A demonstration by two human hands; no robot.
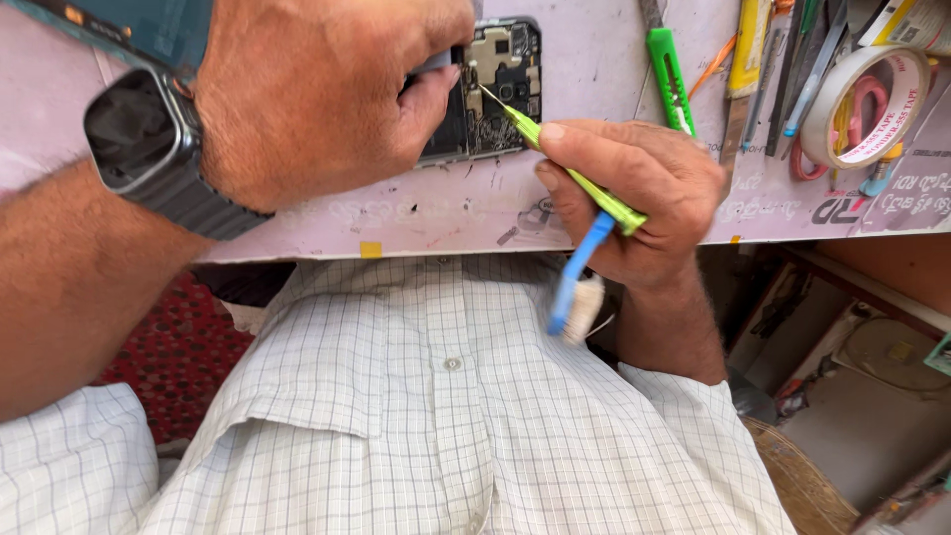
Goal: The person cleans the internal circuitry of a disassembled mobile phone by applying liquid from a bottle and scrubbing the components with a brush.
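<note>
Green and slim, the screwdriver sits pinched in the right hand, fingers closed around its shaft like a pen, so the fine metal tip can be steered onto the exposed circuit board of the opened phone. A blue-handled brush is tucked under the same hand's lower fingers, its pale bristles hanging below the worktop's edge, seemingly parked there to stay within reach without a second grip. The left hand is clamped over the phone, thumb pressing down beside the board, which pins the device flat on the pinkish worktop against the push of the tool. A dark watch rides on that wrist.

Farther right on the worktop lie a green utility knife, a yellow-handled tool and several thin tools side by side, with a roll of pale tape beyond them, all laid near the working hand. Below the edge, the person's checked shirt fills the lower view.
</note>
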